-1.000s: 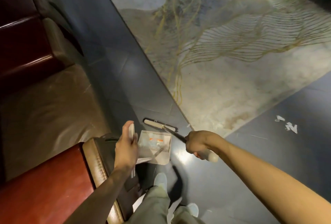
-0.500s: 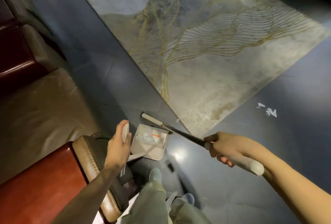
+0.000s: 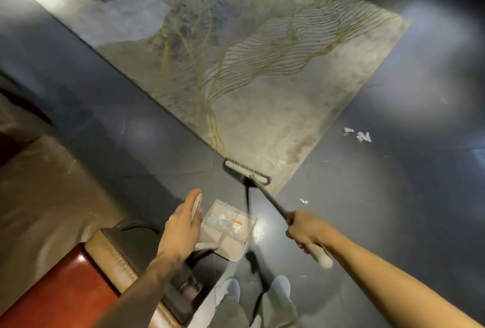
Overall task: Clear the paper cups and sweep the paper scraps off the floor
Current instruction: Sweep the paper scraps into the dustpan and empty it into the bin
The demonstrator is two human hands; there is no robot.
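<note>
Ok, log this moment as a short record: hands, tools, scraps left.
left hand: holds the dustpan by its handle
right hand: grips the broom handle
broom head: at the rug's near corner
dustpan contents: white scraps inside
floor scraps: a pair far right beside the rug, one more near the broom shaft

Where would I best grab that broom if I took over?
Probably the thick pale grip at the near end of the broom, wrapping from above as the right hand does: it slopes up from the bristle head by the rug, so that end sits nearest.
</note>
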